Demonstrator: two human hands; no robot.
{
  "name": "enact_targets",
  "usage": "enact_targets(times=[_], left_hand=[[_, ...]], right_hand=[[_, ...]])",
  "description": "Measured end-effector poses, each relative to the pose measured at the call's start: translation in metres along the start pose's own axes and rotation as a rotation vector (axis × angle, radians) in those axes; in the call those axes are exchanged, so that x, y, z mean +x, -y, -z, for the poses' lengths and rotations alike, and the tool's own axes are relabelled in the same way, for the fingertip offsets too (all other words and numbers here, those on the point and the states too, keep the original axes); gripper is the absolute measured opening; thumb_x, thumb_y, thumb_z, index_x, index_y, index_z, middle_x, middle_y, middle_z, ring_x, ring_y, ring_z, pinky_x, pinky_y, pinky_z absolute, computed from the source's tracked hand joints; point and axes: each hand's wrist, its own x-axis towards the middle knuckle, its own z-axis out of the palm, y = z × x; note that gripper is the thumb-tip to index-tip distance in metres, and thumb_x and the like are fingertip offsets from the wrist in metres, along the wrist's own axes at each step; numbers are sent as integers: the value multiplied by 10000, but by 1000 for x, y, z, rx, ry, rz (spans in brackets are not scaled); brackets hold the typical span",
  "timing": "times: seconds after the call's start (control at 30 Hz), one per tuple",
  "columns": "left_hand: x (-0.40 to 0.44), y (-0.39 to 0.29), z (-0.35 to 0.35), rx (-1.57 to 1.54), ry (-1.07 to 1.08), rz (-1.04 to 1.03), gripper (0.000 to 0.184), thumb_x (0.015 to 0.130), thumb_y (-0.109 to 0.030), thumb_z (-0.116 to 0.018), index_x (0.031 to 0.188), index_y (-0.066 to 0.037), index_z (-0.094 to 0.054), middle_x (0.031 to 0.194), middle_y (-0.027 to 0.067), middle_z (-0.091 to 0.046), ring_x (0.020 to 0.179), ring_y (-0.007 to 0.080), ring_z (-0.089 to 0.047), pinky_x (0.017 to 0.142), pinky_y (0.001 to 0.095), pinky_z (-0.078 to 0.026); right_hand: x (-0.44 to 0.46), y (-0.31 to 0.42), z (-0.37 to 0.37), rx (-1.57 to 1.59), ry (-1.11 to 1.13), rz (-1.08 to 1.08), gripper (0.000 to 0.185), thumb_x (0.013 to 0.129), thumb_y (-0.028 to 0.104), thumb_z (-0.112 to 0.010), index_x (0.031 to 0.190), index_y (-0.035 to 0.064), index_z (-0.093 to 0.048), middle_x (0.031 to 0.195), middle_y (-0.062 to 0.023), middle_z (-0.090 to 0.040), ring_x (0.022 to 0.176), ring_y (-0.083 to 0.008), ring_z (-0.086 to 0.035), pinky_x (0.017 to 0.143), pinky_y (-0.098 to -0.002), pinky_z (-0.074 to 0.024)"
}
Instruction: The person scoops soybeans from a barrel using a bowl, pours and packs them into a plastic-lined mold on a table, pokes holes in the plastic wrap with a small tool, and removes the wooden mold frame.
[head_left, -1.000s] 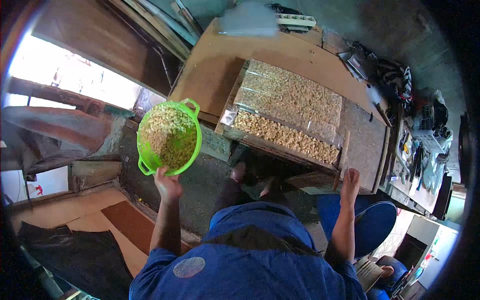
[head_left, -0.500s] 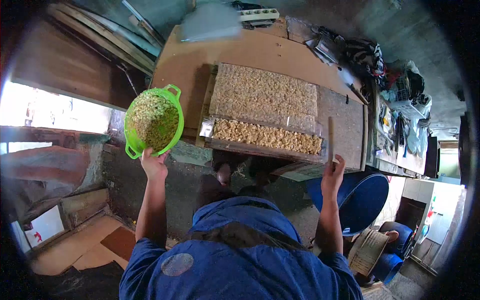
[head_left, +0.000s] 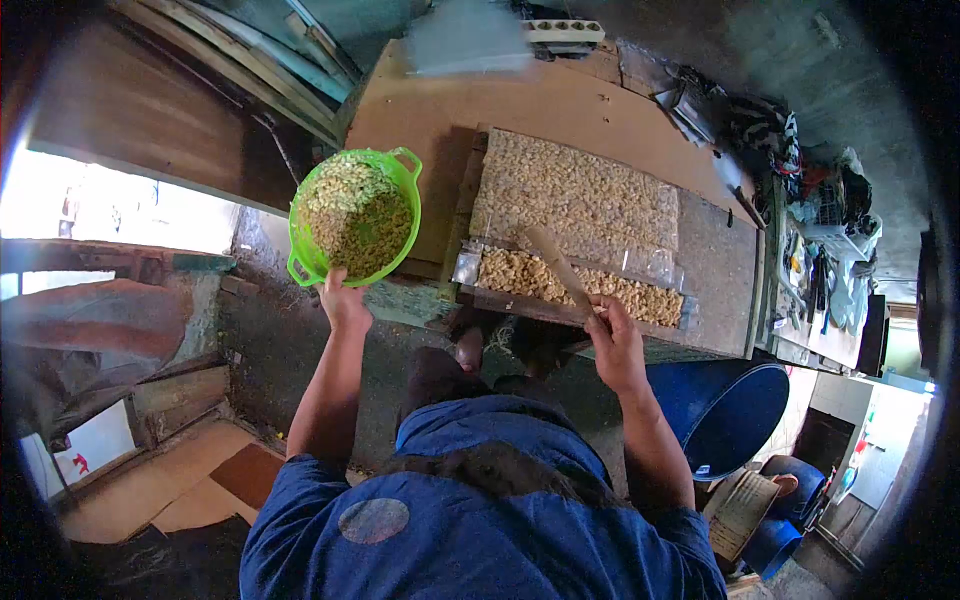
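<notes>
My left hand [head_left: 346,300] is closed on the rim of a bright green plastic colander [head_left: 408,238]. Pale beans or grains [head_left: 350,187] fill part of it, and it hangs off the table's left end. My right hand [head_left: 615,345] grips a flat wooden stick [head_left: 556,263], whose tip slants up and left over the table. Beneath the stick runs a narrow strip of loose beans [head_left: 515,274] on plastic along the table's near edge. Behind that strip lies a wide flat slab of beans [head_left: 575,195] under clear plastic.
A wooden table [head_left: 430,105] carries the slab; a clear plastic sheet stack [head_left: 470,45] lies at its far edge. Bags and a basket [head_left: 840,240] crowd the right side. A large blue barrel [head_left: 735,415] stands at the lower right. Planks [head_left: 235,65] lean at upper left.
My right hand has moved left, bringing the stick from upright at the strip's right end to slanted over the beans. My left hand still holds the colander; the view has shifted slightly.
</notes>
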Motion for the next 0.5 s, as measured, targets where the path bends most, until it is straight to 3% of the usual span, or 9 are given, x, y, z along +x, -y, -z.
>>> enact_targets(times=[0.27,0.33,0.43,0.5], left_hand=[[-4,-17,-18,156,1,58,584,905,-304,-605,1379,-106,-327,1331,105,-475,1159,283,-535,854,494,-478],[0,-19,-17,209,-3,87,596,922,-330,-603,1395,-106,-317,1358,109,-460,1183,283,-526,876,498,-479],[-2,-22,-19,231,-8,57,627,933,-338,-611,1445,-144,-305,1401,91,-465,1195,302,-541,867,507,-523],[-7,-27,-21,226,111,81,642,935,-339,-626,1449,-133,-302,1422,98,-448,1225,312,-527,888,500,-530]], right_hand=[[-15,-5,-15,15,0,4,270,940,63,-595,1209,38,-584,852,-109,-655,768,-175,-635,709,-313,-497],[-16,-2,-19,4,-17,14,253,933,36,-592,1186,28,-580,773,-21,-535,694,-99,-470,642,-270,-416],[-15,3,-26,64,-49,84,253,942,27,-583,1195,18,-579,794,-14,-534,693,-80,-473,629,-249,-406],[-14,1,-32,192,-37,24,261,948,31,-584,1208,25,-582,804,-11,-543,694,-74,-486,621,-241,-407]])
